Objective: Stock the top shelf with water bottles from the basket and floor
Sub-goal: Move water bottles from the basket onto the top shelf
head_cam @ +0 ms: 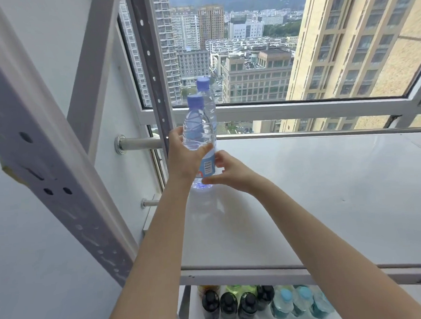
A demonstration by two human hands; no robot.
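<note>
Front water bottle (198,125), clear with a purple-blue cap, is upright at the back left corner of the top shelf (303,191); its base is down at the shelf surface, and I can't tell if it's fully resting. My left grip (182,158) is wrapped round its middle from the left, thumb across the front above the label. My right grip (229,173) is on the lower part from the right, fingers on the label edge and thumb reaching toward the base, so both are closed on this one bottle. A second water bottle (211,108), same cap, stands right behind it, touching or nearly so, close to the window (272,46). The white top shelf runs off to the right. A perforated grey post (151,65) rises just left of the bottles, with a round metal rail (140,142) crossing behind it. A wider perforated post (46,155) slants across the near left. On the lower shelf are dark bottles (228,304) with black caps, green ones behind them, and pale bottles (302,301) with light blue caps to their right. City buildings are outside.
</note>
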